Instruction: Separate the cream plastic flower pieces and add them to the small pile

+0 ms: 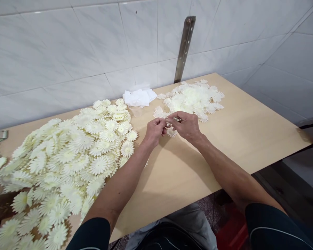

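Observation:
Both my hands meet over the middle of the table. My left hand [155, 130] is closed, its thumb and fingers pinched together near a pale daisy-shaped flower piece [171, 132]. My right hand [187, 126] is closed too, its fingertips touching those of my left. What sits between the fingertips is too small and covered to make out. Just beyond my hands lies a loose pile of whitish flower pieces [191, 97]. A much larger heap of cream-yellow flower pieces [75, 149] spreads to the left of my left arm.
The wooden table [245, 128] stands against a tiled wall [94, 41]. White paper sheets [139, 97] lie by the wall between the two piles. An upright metal bracket [184, 48] rises behind the smaller pile. A red object [232, 229] sits below the table's front edge.

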### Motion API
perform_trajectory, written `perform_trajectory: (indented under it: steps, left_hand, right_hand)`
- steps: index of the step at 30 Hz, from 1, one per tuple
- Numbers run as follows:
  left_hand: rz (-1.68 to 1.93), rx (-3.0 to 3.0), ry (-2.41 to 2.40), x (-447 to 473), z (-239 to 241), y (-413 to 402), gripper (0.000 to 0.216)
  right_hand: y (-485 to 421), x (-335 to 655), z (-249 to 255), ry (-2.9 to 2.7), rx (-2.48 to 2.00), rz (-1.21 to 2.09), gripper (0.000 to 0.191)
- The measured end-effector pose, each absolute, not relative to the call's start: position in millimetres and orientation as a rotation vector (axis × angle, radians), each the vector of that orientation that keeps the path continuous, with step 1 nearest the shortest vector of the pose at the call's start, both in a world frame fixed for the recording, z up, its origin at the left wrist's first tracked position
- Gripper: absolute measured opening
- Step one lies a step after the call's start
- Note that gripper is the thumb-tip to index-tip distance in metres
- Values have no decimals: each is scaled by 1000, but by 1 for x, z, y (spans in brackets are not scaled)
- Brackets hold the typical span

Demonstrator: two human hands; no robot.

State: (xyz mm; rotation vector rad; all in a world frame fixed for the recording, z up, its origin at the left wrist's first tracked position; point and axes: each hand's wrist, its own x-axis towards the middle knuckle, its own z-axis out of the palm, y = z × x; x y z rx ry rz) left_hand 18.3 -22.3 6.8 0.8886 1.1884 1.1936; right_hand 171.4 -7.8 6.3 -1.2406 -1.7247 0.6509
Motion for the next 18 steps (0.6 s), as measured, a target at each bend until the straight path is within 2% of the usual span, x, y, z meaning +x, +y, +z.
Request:
perform_trajectory:
  steps: [6,9,14,18]
  left_hand:
    - [1136,840,1045,21,8,-25,46]
    - [1177,810,1038,15,5,-21,50]
    - [1288,764,1048,5,3,-12,40]
    - [1332,827,1038,5,0,-11,36]
  right_hand:
    - [-5,172,2,-1714,-1211,482,38]
    - [-3,173,0,-1755,-1126,627,50]
    - [1,175,4,-1535,-1052,956,83]
    - [2,176,9,-1467,-1070,1237,76]
